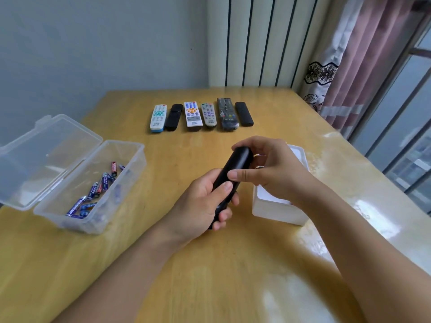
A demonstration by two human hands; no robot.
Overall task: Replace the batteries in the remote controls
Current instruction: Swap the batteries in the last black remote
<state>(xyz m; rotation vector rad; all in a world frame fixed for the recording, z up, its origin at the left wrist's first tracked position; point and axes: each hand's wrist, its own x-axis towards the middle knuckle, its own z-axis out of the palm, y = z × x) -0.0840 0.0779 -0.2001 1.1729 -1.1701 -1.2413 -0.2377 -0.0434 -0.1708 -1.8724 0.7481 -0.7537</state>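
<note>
- Here, a black remote point(233, 173) is held above the wooden table point(210, 276), back side up and tilted away from the person, between both hands.
- The left hand point(203, 203) grips the near end, fingers curled underneath and the thumb laid along the back.
- The right hand point(268, 169) wraps the far end, its fingers hooked over the tip and its thumb pressed flat on the back near the middle.
- The step in hand appears to be working the battery cover; whether it is being slid off or pushed home cannot be told, as no seam shows.
- To do this well, the left hand should hold firm while the right thumb pushes along the body's length, not down into it, so the catch does not snap.
- Loose batteries point(95, 190) lie in an open clear plastic box point(130, 173) to the left; a white box point(277, 210) sits just beneath the right wrist.
- Six more remotes point(200, 114) wait in a row at the far side of the table.
</note>
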